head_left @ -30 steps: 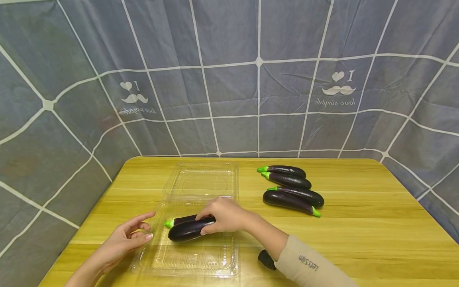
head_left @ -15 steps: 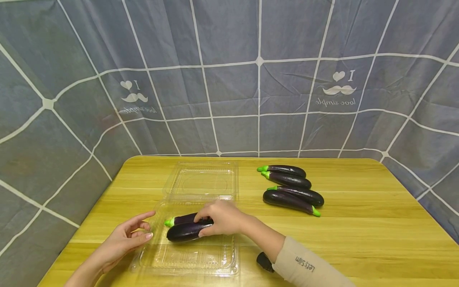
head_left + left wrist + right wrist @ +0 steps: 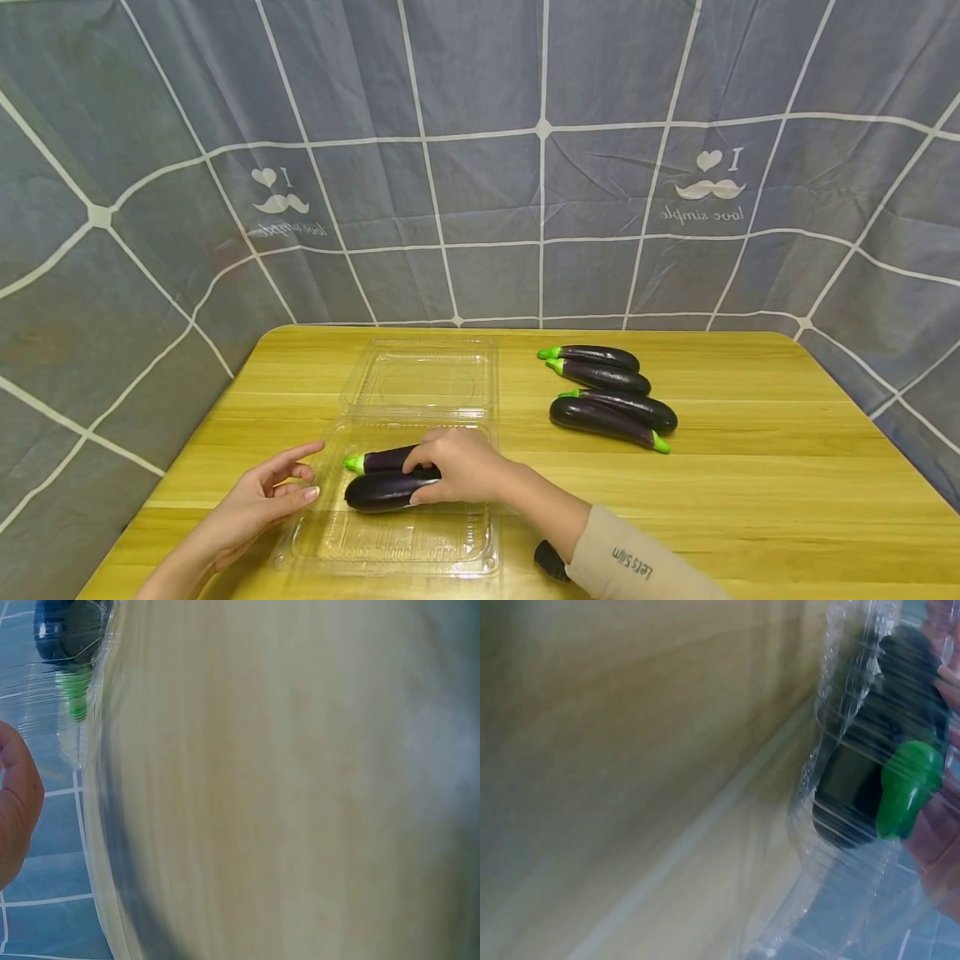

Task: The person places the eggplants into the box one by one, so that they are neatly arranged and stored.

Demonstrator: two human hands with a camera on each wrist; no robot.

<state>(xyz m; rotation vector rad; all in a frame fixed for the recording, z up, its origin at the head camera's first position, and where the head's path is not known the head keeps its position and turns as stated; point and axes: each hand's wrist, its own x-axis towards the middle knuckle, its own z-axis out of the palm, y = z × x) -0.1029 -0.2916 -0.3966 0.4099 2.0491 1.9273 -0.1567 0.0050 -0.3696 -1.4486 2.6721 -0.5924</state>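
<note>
In the head view a clear plastic clamshell box (image 3: 405,537) lies unfolded, its lid (image 3: 420,379) toward the back. Two dark purple eggplants rest side by side in its base. The right hand (image 3: 461,467) holds the nearer eggplant (image 3: 386,492) by its right end, thumb in front and fingers over the top. Just behind it lies the farther eggplant (image 3: 375,460), green stem to the left. A green stem (image 3: 909,787) shows through the plastic in the right wrist view. The left hand (image 3: 258,504) is at the box's left edge, fingers loosely bent; whether it touches is unclear.
Several more eggplants (image 3: 600,418) lie in a group on the right of the wooden table (image 3: 750,500). A small black object (image 3: 551,561) shows beside the right sleeve. A grey gridded curtain (image 3: 487,192) hangs behind and around the table.
The right hand has moved the nearer eggplant slightly toward the person and to the left, widening its offset from the farther one. The left hand has stayed in place.
</note>
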